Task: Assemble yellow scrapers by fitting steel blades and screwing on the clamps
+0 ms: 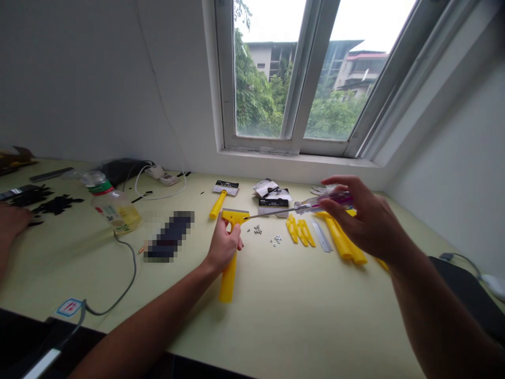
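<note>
My left hand (pixel 225 243) is closed around the neck of a yellow scraper (pixel 228 281), its handle pointing toward me and its metal blade edge facing away. In my right hand (pixel 365 221) is a screwdriver (pixel 305 205) with a clear and purple handle, held by the fingers. Its shaft points left, and the tip meets the right side of the scraper head. Small screws (pixel 258 229) and nuts (pixel 277 239) lie in loose groups just right of the scraper. Beyond them are yellow plastic head pieces (pixel 303 232), metal blades (pixel 321 235) and yellow handles (pixel 341 245).
Printed packets (pixel 273 205) and another yellow scraper handle (pixel 218 204) lie toward the window. Leftward are a dark blurred-out object (pixel 169 238), a tilted bottle (pixel 114 208), a cable (pixel 132 279) and another person's hand (pixel 16 221). A black device (pixel 461 284) sits at right.
</note>
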Available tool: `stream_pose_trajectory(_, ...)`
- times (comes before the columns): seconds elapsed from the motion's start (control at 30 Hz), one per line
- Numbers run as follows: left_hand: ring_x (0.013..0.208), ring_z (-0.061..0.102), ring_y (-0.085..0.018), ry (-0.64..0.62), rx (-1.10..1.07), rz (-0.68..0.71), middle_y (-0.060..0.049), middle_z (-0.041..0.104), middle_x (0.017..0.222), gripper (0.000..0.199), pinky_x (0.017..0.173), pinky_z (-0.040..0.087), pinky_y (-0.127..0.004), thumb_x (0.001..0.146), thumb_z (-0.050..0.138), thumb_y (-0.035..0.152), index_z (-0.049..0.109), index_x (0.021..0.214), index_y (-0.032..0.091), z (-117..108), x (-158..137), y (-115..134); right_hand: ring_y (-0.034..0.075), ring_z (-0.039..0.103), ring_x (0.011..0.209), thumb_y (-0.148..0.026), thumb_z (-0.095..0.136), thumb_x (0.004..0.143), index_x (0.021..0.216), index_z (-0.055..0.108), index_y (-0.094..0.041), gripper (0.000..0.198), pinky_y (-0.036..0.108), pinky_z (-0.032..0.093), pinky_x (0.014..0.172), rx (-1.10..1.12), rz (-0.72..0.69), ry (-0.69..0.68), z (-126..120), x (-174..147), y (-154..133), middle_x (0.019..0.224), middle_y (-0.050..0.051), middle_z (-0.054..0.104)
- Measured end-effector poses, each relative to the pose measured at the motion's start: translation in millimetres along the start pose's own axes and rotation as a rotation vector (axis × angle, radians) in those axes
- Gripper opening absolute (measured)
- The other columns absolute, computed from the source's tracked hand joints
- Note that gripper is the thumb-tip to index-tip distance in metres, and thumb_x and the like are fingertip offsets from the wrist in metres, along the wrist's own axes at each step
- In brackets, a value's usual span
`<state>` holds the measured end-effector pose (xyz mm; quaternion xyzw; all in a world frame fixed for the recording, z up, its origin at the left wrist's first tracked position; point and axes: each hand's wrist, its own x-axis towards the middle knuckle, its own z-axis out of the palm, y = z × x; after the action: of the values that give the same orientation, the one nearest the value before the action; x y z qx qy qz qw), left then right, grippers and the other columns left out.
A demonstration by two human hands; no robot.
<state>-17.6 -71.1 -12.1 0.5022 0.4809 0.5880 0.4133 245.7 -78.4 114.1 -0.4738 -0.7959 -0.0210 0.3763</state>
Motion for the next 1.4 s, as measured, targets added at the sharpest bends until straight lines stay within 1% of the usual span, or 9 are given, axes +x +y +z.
stream_pose_trajectory(0.27,0.04,0.049,-0.001,0.006,0.004,0.02,-0.002,0.055,0.106,0.026,0.045,0.05,-0.023,0.085,0.053,0.031,0.043,0.107,0.02,0.7,0.7,-1.7,0.022,0.067,0.074,-0.046,0.05,0.091,0.131,0.048,-0.022,0.047,0.035,0.054,0.067,-0.07,0.018,0.048,0.6,-2.0,-3.1,0.095,0.008,0.069)
stream_pose_trajectory(0.4,0.04,0.049,-0.001,-0.007,0.011,0.017,-0.002,0.055,0.105,0.024,0.045,0.051,-0.024,0.085,0.053,0.03,0.043,0.105,0.02,2.1,-1.4,-2.3,0.023,0.066,0.088,-0.042,0.051,0.091,0.142,0.033,-0.022,0.057,0.037,0.055,0.075,0.014,-0.057,0.027,4.2,-1.4,-2.4,0.118,0.012,0.061)
stream_pose_trajectory(0.53,0.041,0.05,-0.001,-0.021,0.014,0.024,-0.003,0.055,0.107,0.027,0.047,0.052,-0.024,0.086,0.053,0.031,0.043,0.109,0.021,2.3,-2.5,-4.0,0.021,0.066,0.078,-0.041,0.054,0.089,0.134,0.041,-0.023,0.05,0.035,0.055,0.071,0.011,0.013,0.136,7.1,-1.5,-0.8,0.102,0.008,0.066)
stream_pose_trajectory(0.63,0.041,0.049,0.0,-0.014,0.015,0.027,-0.004,0.055,0.112,0.028,0.047,0.052,-0.024,0.086,0.053,0.031,0.043,0.11,0.021,1.4,-1.0,-6.1,0.022,0.066,0.09,-0.039,0.054,0.089,0.138,0.038,-0.023,0.054,0.036,0.054,0.077,0.064,-0.065,0.015,7.5,-2.1,-1.6,0.119,0.011,0.061)
stream_pose_trajectory(0.77,0.041,0.05,0.0,0.001,0.038,0.051,-0.005,0.054,0.114,0.029,0.047,0.053,-0.024,0.086,0.053,0.03,0.044,0.112,0.021,-0.7,2.3,-5.2,0.018,0.066,0.067,-0.042,0.054,0.09,0.119,0.057,-0.021,0.036,0.03,0.052,0.061,-0.009,0.007,0.076,5.8,-2.7,-5.2,0.083,0.005,0.068)
stream_pose_trajectory(0.9,0.04,0.048,-0.001,0.018,0.035,0.05,-0.003,0.056,0.106,0.03,0.047,0.054,-0.026,0.084,0.054,0.03,0.043,0.11,0.021,-1.8,2.8,-0.9,0.018,0.067,0.08,-0.037,0.054,0.09,0.136,0.043,-0.022,0.05,0.028,0.052,0.067,0.074,-0.098,-0.068,6.2,-3.5,-8.8,0.1,0.007,0.069)
stream_pose_trajectory(1.07,0.041,0.051,-0.003,0.005,0.097,0.077,-0.002,0.056,0.103,0.029,0.044,0.054,-0.025,0.086,0.054,0.032,0.043,0.11,0.021,-1.7,1.8,0.2,0.011,0.053,0.046,-0.045,0.055,0.089,0.085,0.065,-0.019,0.028,0.024,0.043,0.049,-0.014,0.103,0.29,12.9,-0.5,-7.2,0.056,-0.001,0.058)
stream_pose_trajectory(1.2,0.039,0.052,-0.004,0.174,0.077,0.123,0.003,0.053,0.087,0.024,0.039,0.05,-0.022,0.085,0.055,0.029,0.041,0.102,0.021,-9.0,12.8,1.7,0.01,0.051,0.04,-0.049,0.058,0.086,0.077,0.062,-0.019,0.031,0.022,0.041,0.04,0.247,0.289,0.51,12.7,2.9,-5.5,0.052,-0.004,0.054)
stream_pose_trajectory(1.4,0.039,0.048,-0.003,0.343,-0.221,0.161,0.006,0.052,0.081,0.027,0.037,0.045,-0.018,0.078,0.06,0.022,0.037,0.093,0.022,-21.2,28.1,15.0,0.012,0.06,0.047,-0.038,0.068,0.082,0.08,0.054,-0.018,0.024,0.02,0.043,0.042,0.229,0.123,0.219,54.7,-41.0,-25.1,0.059,0.0,0.065)
